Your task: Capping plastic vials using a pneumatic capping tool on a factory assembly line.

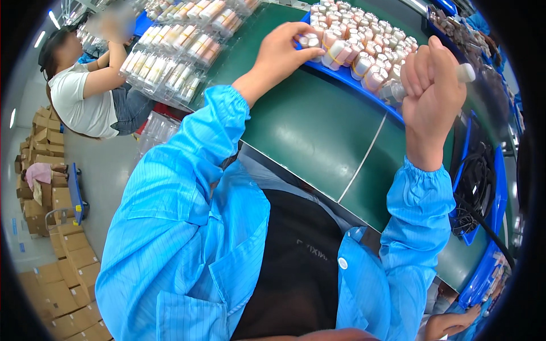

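Brown cardboard boxes (60, 267) are stacked on the floor at the far left, plain and square, some open. Beside the green desk (310, 128) stand clear plastic trays (176, 48) of pale tubes with pink and orange ends, packed in rows. On the desk, a blue tray (364, 91) holds many small bottles (355, 40) standing upright, whitish with peach-coloured bands; any labels are too small to read. The left hand (284, 51) reaches to the near edge of that tray, fingers curled around one bottle (311, 41) standing there. The right hand (433, 85) is clenched around a clear bottle with a white cap (463, 73), held above the tray's right end; most of its body is hidden in the fist. A black cable (475, 182) lies in a blue bin (499, 187) at the right, partly cut off by the dark rim. A seated person in a white shirt (85, 105) works at the trays.
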A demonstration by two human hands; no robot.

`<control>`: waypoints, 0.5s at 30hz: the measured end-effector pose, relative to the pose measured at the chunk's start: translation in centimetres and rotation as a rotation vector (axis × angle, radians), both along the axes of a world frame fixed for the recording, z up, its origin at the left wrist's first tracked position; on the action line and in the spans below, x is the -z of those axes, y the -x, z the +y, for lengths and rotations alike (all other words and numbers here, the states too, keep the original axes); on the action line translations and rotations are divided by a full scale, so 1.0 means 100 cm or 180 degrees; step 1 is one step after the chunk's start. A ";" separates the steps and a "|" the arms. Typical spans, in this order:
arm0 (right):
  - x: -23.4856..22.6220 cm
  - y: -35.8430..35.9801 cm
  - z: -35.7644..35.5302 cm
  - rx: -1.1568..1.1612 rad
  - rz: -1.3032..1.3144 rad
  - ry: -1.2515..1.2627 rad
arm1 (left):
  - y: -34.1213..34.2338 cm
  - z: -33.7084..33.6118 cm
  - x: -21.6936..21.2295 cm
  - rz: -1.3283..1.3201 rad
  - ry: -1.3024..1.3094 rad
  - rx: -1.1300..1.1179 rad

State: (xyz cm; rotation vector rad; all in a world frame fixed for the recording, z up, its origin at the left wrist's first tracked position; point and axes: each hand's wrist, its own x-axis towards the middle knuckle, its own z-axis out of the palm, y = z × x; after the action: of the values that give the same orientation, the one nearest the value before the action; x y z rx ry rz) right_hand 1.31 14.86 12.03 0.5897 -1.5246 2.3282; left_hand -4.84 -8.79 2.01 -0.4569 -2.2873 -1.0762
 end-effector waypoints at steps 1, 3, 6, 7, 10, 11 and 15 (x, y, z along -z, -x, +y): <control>0.002 0.001 0.002 -0.0041 0.0032 -0.0012 | -0.004 -0.003 -0.001 0.0637 -0.0067 0.0100; 0.005 0.002 -0.001 -0.0099 -0.0009 0.0139 | -0.027 0.006 -0.011 0.0633 0.0016 0.0381; 0.006 -0.007 -0.019 -0.0155 -0.0083 0.0255 | -0.054 0.024 -0.002 0.0418 0.0162 0.0720; 0.009 -0.008 -0.026 -0.0146 -0.0110 0.0259 | -0.056 0.027 0.007 0.0290 0.0300 0.0751; 0.030 -0.005 -0.039 -0.0154 -0.0228 0.0515 | -0.059 0.032 0.018 0.0077 0.0410 0.0852; 0.033 -0.004 -0.038 -0.0285 -0.0310 0.0462 | -0.059 0.033 0.017 0.0046 0.0415 0.0893; 0.041 -0.002 -0.041 -0.0195 -0.0426 0.0348 | -0.061 0.038 0.018 0.0265 0.0416 0.0893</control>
State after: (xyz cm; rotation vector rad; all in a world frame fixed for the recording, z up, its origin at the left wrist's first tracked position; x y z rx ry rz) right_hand 1.46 10.80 7.94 0.4682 -1.4420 2.5247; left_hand 1.22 -5.04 0.19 -0.8802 -2.2736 -1.0187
